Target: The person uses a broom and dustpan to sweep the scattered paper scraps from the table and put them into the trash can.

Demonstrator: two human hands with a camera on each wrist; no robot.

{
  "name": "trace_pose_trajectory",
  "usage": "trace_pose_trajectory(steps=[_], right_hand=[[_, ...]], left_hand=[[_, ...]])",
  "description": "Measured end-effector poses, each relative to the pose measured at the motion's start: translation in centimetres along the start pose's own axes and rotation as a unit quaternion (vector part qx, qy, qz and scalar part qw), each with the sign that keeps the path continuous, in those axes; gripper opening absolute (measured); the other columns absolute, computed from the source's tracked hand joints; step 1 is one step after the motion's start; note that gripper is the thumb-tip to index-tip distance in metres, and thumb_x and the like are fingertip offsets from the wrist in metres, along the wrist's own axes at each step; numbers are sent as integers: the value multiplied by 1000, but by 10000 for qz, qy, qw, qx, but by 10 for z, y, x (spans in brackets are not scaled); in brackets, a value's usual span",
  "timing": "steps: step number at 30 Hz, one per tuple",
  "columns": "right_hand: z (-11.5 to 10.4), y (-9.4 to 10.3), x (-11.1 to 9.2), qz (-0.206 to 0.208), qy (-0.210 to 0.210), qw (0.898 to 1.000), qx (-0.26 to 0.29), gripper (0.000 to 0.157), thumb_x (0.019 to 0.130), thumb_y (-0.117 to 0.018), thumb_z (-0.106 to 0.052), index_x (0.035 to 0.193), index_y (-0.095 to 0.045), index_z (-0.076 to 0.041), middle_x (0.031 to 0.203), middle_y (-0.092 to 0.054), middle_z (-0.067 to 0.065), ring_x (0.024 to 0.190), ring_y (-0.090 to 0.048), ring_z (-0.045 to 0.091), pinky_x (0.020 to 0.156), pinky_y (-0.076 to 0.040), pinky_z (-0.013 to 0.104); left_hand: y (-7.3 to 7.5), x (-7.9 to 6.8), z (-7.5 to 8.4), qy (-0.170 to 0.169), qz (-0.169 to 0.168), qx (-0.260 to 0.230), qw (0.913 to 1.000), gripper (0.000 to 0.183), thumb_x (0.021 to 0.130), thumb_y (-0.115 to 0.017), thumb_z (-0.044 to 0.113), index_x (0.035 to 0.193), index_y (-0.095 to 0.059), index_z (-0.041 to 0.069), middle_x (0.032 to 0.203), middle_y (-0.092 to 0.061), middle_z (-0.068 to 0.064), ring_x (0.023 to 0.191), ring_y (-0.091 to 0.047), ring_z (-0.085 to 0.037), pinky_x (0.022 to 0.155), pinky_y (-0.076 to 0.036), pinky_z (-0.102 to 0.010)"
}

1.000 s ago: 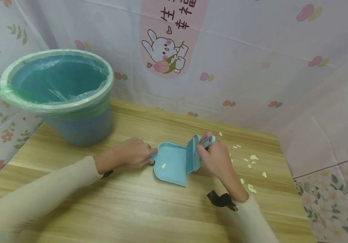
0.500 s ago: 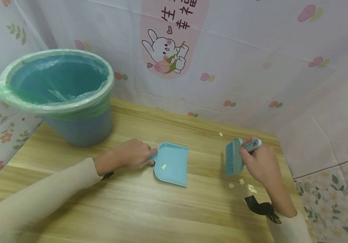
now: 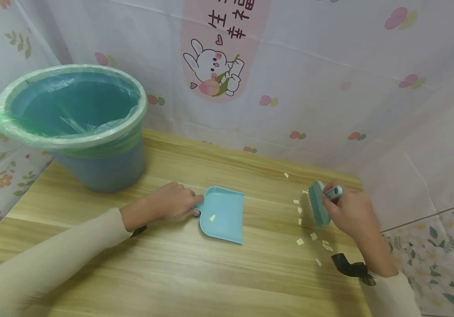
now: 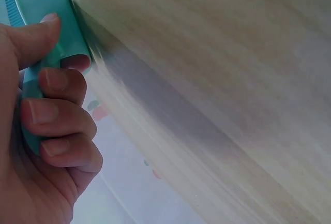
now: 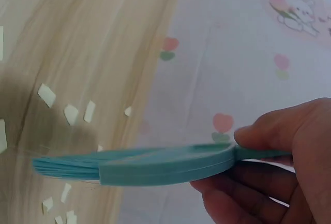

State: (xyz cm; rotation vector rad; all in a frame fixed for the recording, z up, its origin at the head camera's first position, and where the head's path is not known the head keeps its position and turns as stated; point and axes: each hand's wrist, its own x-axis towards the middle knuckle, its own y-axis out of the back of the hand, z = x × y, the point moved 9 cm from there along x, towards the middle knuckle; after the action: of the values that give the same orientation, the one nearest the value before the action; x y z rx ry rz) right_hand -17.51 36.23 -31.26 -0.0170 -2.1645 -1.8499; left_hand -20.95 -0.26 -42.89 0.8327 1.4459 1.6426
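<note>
A light blue dustpan point(image 3: 224, 213) lies on the table with one yellow paper scrap point(image 3: 212, 218) in it. My left hand point(image 3: 177, 202) grips its handle from the left; the left wrist view shows the fingers point(image 4: 59, 113) curled round that handle. At the right side of the table my right hand point(image 3: 349, 209) holds a blue hand brush point(image 3: 319, 204) by its handle, bristles facing left. Several pale paper scraps point(image 3: 300, 241) are scattered to the left of and below the brush. In the right wrist view the bristles point(image 5: 67, 166) reach out among the scraps.
A blue bucket point(image 3: 104, 171) lined with a clear green-tinted bag stands at the back left of the wooden table point(image 3: 195, 281). Behind the table hangs a white printed cloth point(image 3: 314, 79). A black strap point(image 3: 349, 266) hangs at the right wrist.
The brush has moved from the dustpan's open edge to the right, over the scraps, and some scraps now lie further left. The left hand and dustpan have stayed put.
</note>
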Motion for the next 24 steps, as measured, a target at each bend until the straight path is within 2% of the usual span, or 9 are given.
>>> trace_pose_trajectory(steps=[2,5,8,11,18,21,24], right_hand=[[-6,-7,3,-117,222,9996,-161,12,105,-70,-12,112,-67,-4,57,-51,-4,48,-40,16,47,-32,37],[-16,-20,6,-315,578,9972,-360,12,103,-74,-12,111,-66,-8,58,-55,-2,46,-43,15,45,-34,36],[-29,-28,7,-393,1004,9936,-339,15,100,-76,-9,108,-64,-12,62,-60,-1,46,-43,12,44,-34,33],[-43,-34,6,-355,1411,9891,-215,18,97,-75,-5,104,-62,-15,62,-56,-7,48,-37,9,45,-29,31],[-77,-35,-1,-354,2068,9766,476,25,94,-80,-2,98,-63,-20,66,-60,-19,50,-48,-2,47,-35,24],[-89,-31,-4,-294,2299,9704,679,26,94,-81,-1,98,-64,-21,67,-60,-19,50,-42,-6,47,-34,22],[-92,-24,-7,-65,2230,9732,564,26,92,-80,-1,98,-63,-20,68,-62,-15,52,-36,-6,47,-32,23]], left_hand=[[0,0,0,5,-1,-34,10000,30,110,-67,35,116,-65,6,79,-64,-2,64,-59,-16,59,-52,-37],[0,-1,0,28,-16,-82,10000,30,110,-67,35,116,-65,6,79,-64,-2,64,-58,-15,59,-51,-37],[0,-2,0,38,-4,-69,10000,29,110,-68,35,116,-65,6,79,-63,-2,64,-58,-15,59,-51,-37],[0,-1,0,24,21,-41,10000,29,110,-68,35,115,-65,6,79,-64,-2,64,-59,-15,59,-52,-37],[-2,-1,-1,107,-64,-24,9999,30,110,-67,36,117,-66,6,79,-64,-2,64,-58,-15,60,-53,-38],[-3,-1,-2,121,-76,-38,9999,31,110,-66,36,118,-66,6,79,-63,-1,64,-57,-15,59,-51,-38],[-3,-1,-1,125,-63,-61,9999,30,110,-67,36,117,-66,6,78,-61,-1,62,-54,-14,58,-49,-36]])
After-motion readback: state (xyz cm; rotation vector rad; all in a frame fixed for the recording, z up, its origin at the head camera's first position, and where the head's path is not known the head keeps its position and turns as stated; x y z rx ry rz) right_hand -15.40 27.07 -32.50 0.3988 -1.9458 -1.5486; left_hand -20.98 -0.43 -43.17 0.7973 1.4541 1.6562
